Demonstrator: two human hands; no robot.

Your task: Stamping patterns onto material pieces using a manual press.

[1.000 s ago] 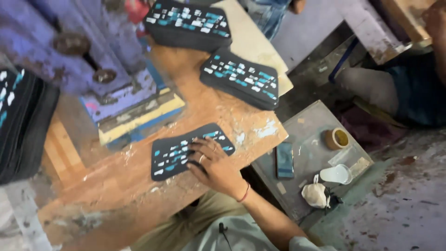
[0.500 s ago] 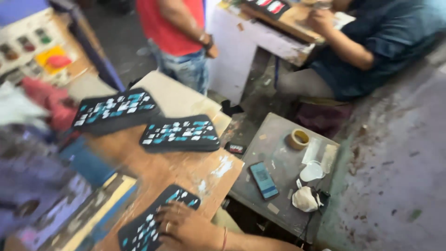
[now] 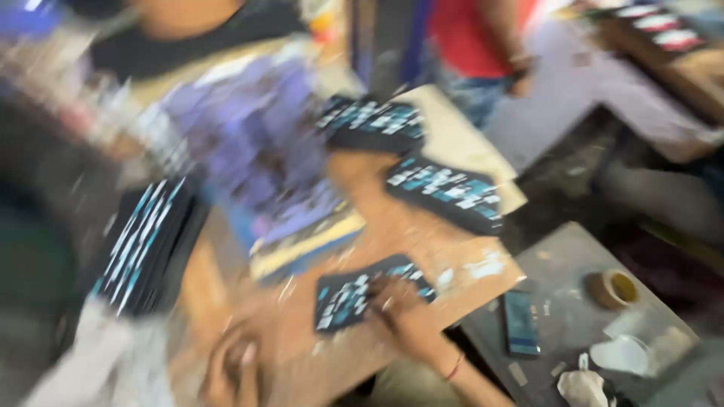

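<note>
The wooden bench (image 3: 452, 249) is worn and blotched with pale smears near its right corner; the whole view is heavily blurred, so fine detail is lost. Beyond it lies a cluttered workshop — a person in a red top (image 3: 471, 30) stands at the far side, and a second work surface (image 3: 656, 68) runs along the upper right. Below the bench on the right sits a low grey table (image 3: 558, 271) carrying a roll of tape (image 3: 612, 289), a dark phone (image 3: 520, 322) and crumpled white scraps (image 3: 584, 388).

The right hand (image 3: 400, 313) lies flat, fingers spread, on a black sheet patterned with blue and white blocks (image 3: 351, 298) near the bench's front edge — pressing on it rather than gripping it. The left hand (image 3: 230, 369) shows at the lower edge, loosely curled; whether it holds anything cannot be told.

Two more patterned sheets (image 3: 445, 192) (image 3: 373, 120) rest further back; a stack of the same sheets (image 3: 143, 249) stands at the left; a purple press-like machine (image 3: 249, 151) fills the space between them.
</note>
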